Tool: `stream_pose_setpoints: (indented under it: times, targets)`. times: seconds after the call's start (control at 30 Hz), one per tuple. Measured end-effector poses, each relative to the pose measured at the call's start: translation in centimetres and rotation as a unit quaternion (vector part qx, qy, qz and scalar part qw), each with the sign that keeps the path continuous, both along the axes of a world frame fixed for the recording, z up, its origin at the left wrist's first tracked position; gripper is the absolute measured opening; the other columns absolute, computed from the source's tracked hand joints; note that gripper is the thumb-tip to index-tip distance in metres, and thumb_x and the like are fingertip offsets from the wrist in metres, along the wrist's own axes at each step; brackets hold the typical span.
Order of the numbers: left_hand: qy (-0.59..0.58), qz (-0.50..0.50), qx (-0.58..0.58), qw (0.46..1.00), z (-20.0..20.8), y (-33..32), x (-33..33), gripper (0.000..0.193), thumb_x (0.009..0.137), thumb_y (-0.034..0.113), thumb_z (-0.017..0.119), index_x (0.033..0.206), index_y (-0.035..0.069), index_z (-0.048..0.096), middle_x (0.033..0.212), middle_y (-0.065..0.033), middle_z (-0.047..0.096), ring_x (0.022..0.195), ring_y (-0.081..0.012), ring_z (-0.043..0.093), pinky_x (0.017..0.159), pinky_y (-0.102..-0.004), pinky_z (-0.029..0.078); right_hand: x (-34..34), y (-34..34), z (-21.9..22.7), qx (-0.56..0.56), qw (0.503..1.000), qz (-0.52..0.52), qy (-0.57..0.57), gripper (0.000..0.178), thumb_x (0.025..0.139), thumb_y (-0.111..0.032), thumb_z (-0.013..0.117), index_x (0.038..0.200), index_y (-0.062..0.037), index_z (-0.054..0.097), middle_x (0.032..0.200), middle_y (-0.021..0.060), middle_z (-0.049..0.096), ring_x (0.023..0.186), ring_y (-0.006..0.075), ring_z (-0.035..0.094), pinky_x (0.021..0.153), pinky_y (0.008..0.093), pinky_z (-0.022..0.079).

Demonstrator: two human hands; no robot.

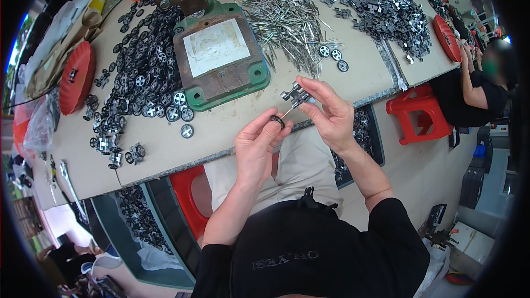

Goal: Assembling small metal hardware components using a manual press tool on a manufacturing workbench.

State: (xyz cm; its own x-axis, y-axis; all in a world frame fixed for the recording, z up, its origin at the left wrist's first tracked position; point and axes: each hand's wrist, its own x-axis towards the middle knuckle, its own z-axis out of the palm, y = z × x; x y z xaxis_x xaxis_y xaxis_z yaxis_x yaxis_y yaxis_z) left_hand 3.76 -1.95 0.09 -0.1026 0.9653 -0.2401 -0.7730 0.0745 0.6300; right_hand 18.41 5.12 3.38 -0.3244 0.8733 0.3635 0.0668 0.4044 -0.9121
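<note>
My left hand (257, 142) pinches a small black wheel (278, 121) between thumb and fingertips. From that wheel a thin metal axle (286, 113) runs up to a small dark-grey metal bracket (296, 95). Thumb and fingers of my right hand (331, 111) are closed on the bracket. Both hands are just over the table's near edge, above my lap. Whether the axle's tip is inside the bracket I cannot tell. Nearby on the table, several loose black wheels with silver spokes (187, 131) lie to the left.
A green-based press (223, 95) stands beyond my hands, with piled wheels (144, 58) to its left. Loose axles (287, 19) and grey brackets (386, 14) are heaped right of it. Wheeled assemblies (109, 127) sit at left. A co-worker (480, 85) works at far right.
</note>
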Motion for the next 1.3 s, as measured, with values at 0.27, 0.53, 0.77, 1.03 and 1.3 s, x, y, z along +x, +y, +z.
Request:
stream_pose_setpoints:
  times: [0.27, 0.53, 0.77, 1.03, 1.3]
  targets:
    - [-0.011, -0.005, 0.019, 1.0, -0.5, 0.4, 0.3, 0.03, 0.088, 0.008, 0.059, 0.115, -0.004, 0.056, 0.1, -0.0131, 0.064, 0.089, -0.0223, 0.064, 0.081, -0.0305, 0.054, -1.0, -1.2, -0.9, -0.124, 0.988, 0.034, 0.086, 0.044, 0.081, 0.005, 0.059, 0.124, 0.0035, 0.049, 0.119, 0.0151, 0.057, 0.115, 0.0217, 0.053, 0.095, 0.0288, 0.043]
    - [-0.009, -0.038, -0.009, 0.999, 0.5, 0.4, 0.3, 0.032, 0.09, 0.007, 0.055, 0.12, -0.005, 0.052, 0.11, -0.0113, 0.061, 0.099, -0.0181, 0.06, 0.093, -0.0341, 0.05, -0.8, -0.9, -1.1, -0.12, 0.985, 0.058, 0.112, 0.051, 0.081, 0.005, 0.06, 0.128, 0.003, 0.04, 0.121, 0.0153, 0.057, 0.116, 0.0188, 0.051, 0.097, 0.0288, 0.039]
    - [-0.019, -0.023, 0.015, 0.999, 0.4, 0.1, 1.1, 0.031, 0.092, 0.005, 0.051, 0.122, -0.004, 0.05, 0.114, -0.011, 0.059, 0.102, -0.0179, 0.059, 0.093, -0.0341, 0.049, -1.4, -1.5, -1.9, -0.129, 0.982, 0.056, 0.125, 0.054, 0.08, 0.006, 0.061, 0.128, 0.0013, 0.036, 0.115, 0.0151, 0.061, 0.11, 0.016, 0.054, 0.094, 0.0284, 0.041]
    - [-0.071, -0.049, 0.029, 0.996, -0.1, 0.2, -0.1, 0.034, 0.092, 0.006, 0.051, 0.125, -0.001, 0.049, 0.114, -0.0125, 0.059, 0.103, -0.0207, 0.059, 0.09, -0.0329, 0.051, -1.1, -0.9, -0.8, -0.114, 0.988, 0.057, 0.082, 0.054, 0.081, 0.002, 0.062, 0.129, 0.0022, 0.038, 0.11, 0.0104, 0.064, 0.105, 0.0144, 0.057, 0.091, 0.0271, 0.043]
    - [-0.075, -0.091, 0.023, 0.993, 0.0, 0.9, -1.1, 0.029, 0.092, 0.011, 0.052, 0.119, 0.0, 0.053, 0.113, -0.017, 0.06, 0.106, -0.0296, 0.058, 0.09, -0.0337, 0.051, 6.9, 6.4, -0.5, 0.021, 0.92, -0.275, -0.28, 0.02, 0.082, -0.011, 0.061, 0.1, -0.0013, 0.064, 0.092, 0.0124, 0.064, 0.089, 0.025, 0.059, 0.076, 0.0341, 0.046]
